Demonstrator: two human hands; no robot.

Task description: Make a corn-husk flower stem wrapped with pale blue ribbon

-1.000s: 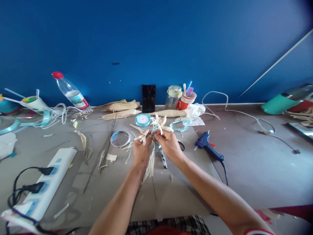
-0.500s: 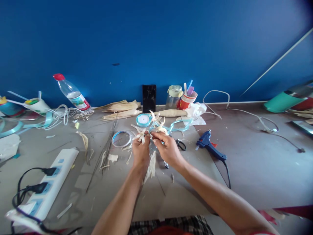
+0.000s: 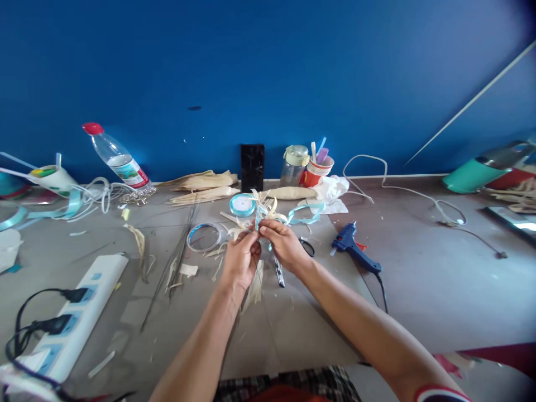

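In the middle of the head view, pale corn husk flowers with light blue ribbon stand at my fingertips. My left hand is closed, its thumb and fingers pinched on the flowers' base. From the other side my right hand pinches the same spot, fingertips almost touching the left ones. My fingers hide the exact joint. Just beyond lies a blue ribbon spool. A tape ring is left of my left hand. Below my right hand lie a utility knife and black-handled scissors, partly covered.
A blue glue gun lies to the right with its cord. On the left are a power strip, thin wires and a tilted bottle. Dried husks, a black phone, a jar and a red cup line the wall.
My left hand has turned, so its thumb now lies more on top and its inner side shows. Both hands stay together at the flowers. The whole view has shifted slightly.
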